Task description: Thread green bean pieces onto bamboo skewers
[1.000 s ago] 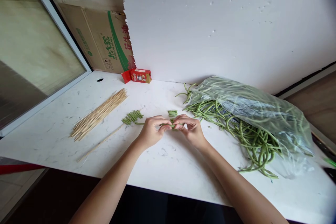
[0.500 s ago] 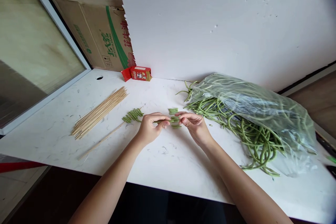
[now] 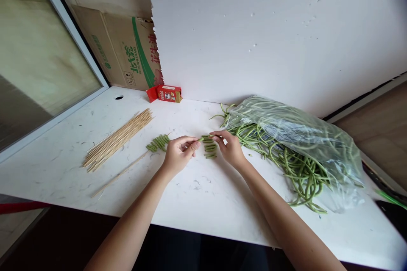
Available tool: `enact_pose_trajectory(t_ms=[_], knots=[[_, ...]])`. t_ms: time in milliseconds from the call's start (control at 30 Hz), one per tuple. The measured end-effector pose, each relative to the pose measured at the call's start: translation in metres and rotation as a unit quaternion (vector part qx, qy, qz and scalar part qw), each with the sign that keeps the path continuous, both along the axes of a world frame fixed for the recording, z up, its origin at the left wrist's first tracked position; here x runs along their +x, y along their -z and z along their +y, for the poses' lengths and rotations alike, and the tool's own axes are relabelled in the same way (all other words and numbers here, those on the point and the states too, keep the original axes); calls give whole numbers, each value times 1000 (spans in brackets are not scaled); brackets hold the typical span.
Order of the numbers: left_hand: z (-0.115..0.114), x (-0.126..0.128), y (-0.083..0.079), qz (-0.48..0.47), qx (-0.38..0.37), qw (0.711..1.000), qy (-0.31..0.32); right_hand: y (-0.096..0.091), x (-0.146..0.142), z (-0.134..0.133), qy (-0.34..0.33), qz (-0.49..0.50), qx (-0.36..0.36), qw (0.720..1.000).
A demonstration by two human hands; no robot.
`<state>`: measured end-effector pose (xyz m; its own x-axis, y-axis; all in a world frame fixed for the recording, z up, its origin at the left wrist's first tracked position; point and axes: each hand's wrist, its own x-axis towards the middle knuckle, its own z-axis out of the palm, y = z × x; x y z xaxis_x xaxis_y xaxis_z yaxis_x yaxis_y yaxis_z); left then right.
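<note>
My left hand (image 3: 180,151) is closed round a green bean (image 3: 201,139), whose end pokes out past the thumb and forefinger. Most of that bean is hidden in the palm. Just to the right, my right hand (image 3: 231,149) pinches a short bean piece at the top of a row of cut bean pieces (image 3: 210,149) lying side by side on the table. Left of my left hand lies a bamboo skewer (image 3: 122,172) with several bean pieces (image 3: 158,143) threaded close together near its far end.
A bundle of bamboo skewers (image 3: 119,139) lies at the left. On the right, long green beans (image 3: 307,175) spill from a clear plastic bag (image 3: 337,144). A small red box (image 3: 169,93) and a cardboard box (image 3: 122,51) stand at the back of the white table (image 3: 203,203).
The bean showing from my left hand is shorter. My right fingers have moved slightly left and up, now pinching a piece at the row's top. The view has shifted a little.
</note>
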<state>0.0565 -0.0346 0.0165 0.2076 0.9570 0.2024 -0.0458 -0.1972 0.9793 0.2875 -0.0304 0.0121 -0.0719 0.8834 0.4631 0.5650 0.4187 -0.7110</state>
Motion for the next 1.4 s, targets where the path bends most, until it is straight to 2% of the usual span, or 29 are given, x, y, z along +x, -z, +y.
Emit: enact_pose_trajectory(t_ms=[133, 233, 333, 433, 533, 667, 800, 900, 1000, 1133, 1300, 1400], knots=[[0, -3, -8, -65, -63, 996, 7, 6, -1, 39, -36, -131, 29, 990], [3, -6, -13, -113, -119, 986, 16, 16, -3, 59, 0, -192, 23, 981], [4, -8, -16, -129, -151, 979, 35, 26, -2, 66, 24, -223, 3, 974], [3, -8, -17, -125, -160, 978, 47, 31, 1, 65, 11, -230, -6, 973], [1, -8, -19, -111, -161, 979, 54, 28, 5, 61, -17, -213, -14, 977], [-1, -8, -20, -83, -172, 978, 88, 16, 7, 49, -31, -143, -3, 989], [-2, -9, -18, -36, -180, 974, 134, 0, 9, 23, -31, -72, 15, 997], [-3, -5, -13, 1, -189, 971, 149, -11, 11, -3, -44, -38, -24, 998], [-5, 4, -13, 17, -194, 969, 148, -21, 14, -25, -104, 41, -92, 990], [-5, 21, -25, 36, -187, 968, 165, -31, 17, -40, -155, 75, -74, 982], [11, 38, -46, 63, -151, 963, 213, -33, 22, -42, -99, 102, -19, 990], [23, 40, -48, 95, -124, 957, 246, -27, 29, -39, -64, 124, 1, 990]])
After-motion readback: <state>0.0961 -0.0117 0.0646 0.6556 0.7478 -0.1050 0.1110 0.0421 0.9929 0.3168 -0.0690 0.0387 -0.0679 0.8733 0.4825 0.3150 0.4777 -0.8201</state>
